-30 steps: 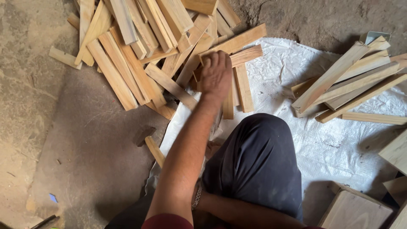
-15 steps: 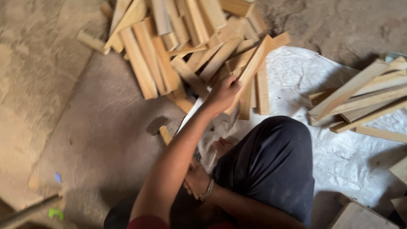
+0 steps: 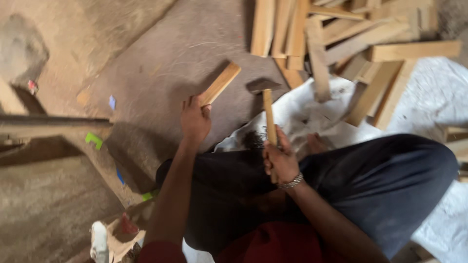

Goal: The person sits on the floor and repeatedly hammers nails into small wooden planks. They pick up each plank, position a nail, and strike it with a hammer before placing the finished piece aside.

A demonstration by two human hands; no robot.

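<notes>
Dusty concrete floor [image 3: 146, 73], heap of wooden slats [image 3: 351, 44] beyond a white sheet [image 3: 429, 97]. Left hand [image 3: 195, 121] gripping one wooden slat [image 3: 220, 84], raised off the floor. Right hand [image 3: 280, 160] closed round a hammer [image 3: 267, 104]. Best kept steady, fingers clear of the head.

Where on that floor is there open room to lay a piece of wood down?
Bare floor lies left of the wood pile, beyond the left hand gripping a wood strip. It is crowded top right, where the pile overlaps the white sheet. The right hand holds a hammer.
</notes>
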